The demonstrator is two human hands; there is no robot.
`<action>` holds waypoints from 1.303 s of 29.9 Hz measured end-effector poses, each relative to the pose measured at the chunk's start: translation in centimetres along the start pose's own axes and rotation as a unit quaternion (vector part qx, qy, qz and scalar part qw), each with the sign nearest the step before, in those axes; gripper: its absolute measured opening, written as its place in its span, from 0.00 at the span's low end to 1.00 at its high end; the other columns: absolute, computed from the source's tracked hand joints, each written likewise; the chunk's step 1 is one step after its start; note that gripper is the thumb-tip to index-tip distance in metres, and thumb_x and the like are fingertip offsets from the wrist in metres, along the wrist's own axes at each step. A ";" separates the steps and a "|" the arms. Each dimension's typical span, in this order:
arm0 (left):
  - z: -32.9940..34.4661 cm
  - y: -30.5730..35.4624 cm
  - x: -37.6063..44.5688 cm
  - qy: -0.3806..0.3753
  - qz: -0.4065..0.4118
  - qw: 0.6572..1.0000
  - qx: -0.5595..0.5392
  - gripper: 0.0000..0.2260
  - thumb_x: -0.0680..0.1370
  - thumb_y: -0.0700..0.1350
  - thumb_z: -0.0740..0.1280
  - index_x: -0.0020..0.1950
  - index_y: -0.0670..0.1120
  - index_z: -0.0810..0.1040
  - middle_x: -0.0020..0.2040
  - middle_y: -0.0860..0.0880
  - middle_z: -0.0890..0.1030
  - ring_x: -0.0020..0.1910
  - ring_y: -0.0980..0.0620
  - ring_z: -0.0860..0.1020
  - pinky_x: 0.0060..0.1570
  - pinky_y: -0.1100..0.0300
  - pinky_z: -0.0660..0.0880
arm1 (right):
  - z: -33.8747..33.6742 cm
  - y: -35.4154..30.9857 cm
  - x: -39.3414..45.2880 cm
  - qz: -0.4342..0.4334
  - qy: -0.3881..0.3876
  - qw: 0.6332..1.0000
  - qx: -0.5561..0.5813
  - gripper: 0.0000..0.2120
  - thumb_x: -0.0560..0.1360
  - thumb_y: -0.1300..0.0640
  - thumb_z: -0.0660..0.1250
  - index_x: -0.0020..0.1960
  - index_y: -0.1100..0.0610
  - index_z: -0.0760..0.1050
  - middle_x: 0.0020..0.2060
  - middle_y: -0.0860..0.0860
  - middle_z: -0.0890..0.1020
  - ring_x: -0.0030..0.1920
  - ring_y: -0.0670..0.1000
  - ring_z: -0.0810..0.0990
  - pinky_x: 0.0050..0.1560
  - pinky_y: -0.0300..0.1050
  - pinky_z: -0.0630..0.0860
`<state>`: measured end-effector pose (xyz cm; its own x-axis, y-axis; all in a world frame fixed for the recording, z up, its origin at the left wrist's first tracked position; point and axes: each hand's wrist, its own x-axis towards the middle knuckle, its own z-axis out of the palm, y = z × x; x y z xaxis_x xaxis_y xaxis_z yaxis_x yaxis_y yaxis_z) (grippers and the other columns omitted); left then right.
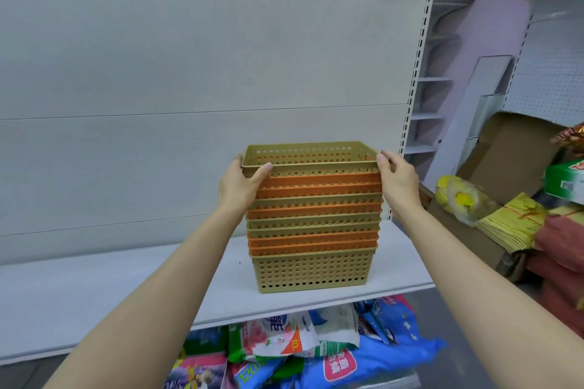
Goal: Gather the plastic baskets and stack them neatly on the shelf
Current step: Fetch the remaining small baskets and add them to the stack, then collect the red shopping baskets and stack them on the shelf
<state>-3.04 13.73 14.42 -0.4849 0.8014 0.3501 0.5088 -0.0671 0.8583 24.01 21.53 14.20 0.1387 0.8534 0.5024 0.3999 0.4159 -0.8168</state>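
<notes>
A nested stack of perforated plastic baskets, tan and orange in turn, stands on the white shelf near its right end. The top basket is tan and sits a little higher than the rest. My left hand grips the top basket's left rim, thumb over the front edge. My right hand holds its right rim, fingers curled at the corner. Both forearms reach in from the bottom of the view.
A grey back panel rises behind the shelf, with a slotted upright at its right edge. Bagged goods lie under the shelf. Cardboard boxes and stacked yellow and red packets fill the right side.
</notes>
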 end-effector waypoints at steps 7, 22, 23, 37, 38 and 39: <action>-2.7 -0.7 -1.8 -0.003 0.097 0.966 0.241 0.43 0.76 0.64 0.68 0.82 0.43 0.56 0.80 0.45 0.63 0.78 0.44 0.62 0.73 0.46 0.65 | -0.5 -0.8 -2.2 -0.149 0.024 0.969 -0.195 0.25 0.79 0.46 0.60 0.71 0.59 0.66 0.67 0.55 0.73 0.69 0.55 0.67 0.67 0.54 0.66; -14.6 -8.7 -16.6 0.063 0.252 0.831 0.492 0.28 0.76 0.62 0.65 0.62 0.40 0.81 0.50 0.43 0.83 0.47 0.38 0.81 0.45 0.46 0.79 | 6.9 -4.2 -20.4 -0.371 -0.105 0.915 -0.119 0.18 0.75 0.50 0.67 0.60 0.60 0.77 0.52 0.53 0.82 0.54 0.53 0.78 0.57 0.49 0.74; -15.4 -10.3 -18.0 0.059 0.239 0.830 0.501 0.28 0.76 0.63 0.63 0.61 0.40 0.82 0.49 0.43 0.83 0.46 0.39 0.81 0.43 0.46 0.79 | 7.8 -4.1 -21.9 -0.379 -0.112 0.912 -0.113 0.17 0.75 0.50 0.66 0.59 0.60 0.78 0.50 0.53 0.82 0.52 0.54 0.79 0.55 0.48 0.74; -30.3 -31.1 -38.1 0.050 -0.041 0.828 0.556 0.18 0.68 0.55 0.77 0.48 0.42 0.85 0.39 0.46 0.83 0.34 0.42 0.82 0.29 0.55 0.77 | 23.2 -4.7 -46.6 -0.362 -0.352 0.860 -0.073 0.13 0.71 0.49 0.64 0.49 0.56 0.79 0.42 0.52 0.82 0.44 0.56 0.80 0.45 0.48 0.71; -31.7 -32.1 -39.8 0.052 -0.059 0.822 0.565 0.18 0.69 0.55 0.76 0.48 0.43 0.85 0.39 0.47 0.83 0.33 0.42 0.82 0.29 0.56 0.77 | 24.2 -5.2 -48.6 -0.356 -0.376 0.852 -0.074 0.14 0.72 0.49 0.62 0.49 0.56 0.79 0.42 0.52 0.82 0.44 0.56 0.80 0.45 0.48 0.71; -33.1 -33.1 -41.5 0.053 -0.079 0.814 0.574 0.18 0.70 0.57 0.73 0.49 0.43 0.85 0.39 0.47 0.83 0.33 0.43 0.82 0.29 0.56 0.77 | 25.3 -5.8 -50.4 -0.353 -0.394 0.845 -0.071 0.14 0.72 0.48 0.62 0.50 0.56 0.79 0.42 0.52 0.82 0.44 0.56 0.80 0.46 0.48 0.71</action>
<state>-23.35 -36.97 -16.08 -0.6369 0.6862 0.3512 0.7334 0.6797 0.0020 -8.26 -16.00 -13.55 -0.8050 0.3756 0.4592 0.2438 0.9151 -0.3211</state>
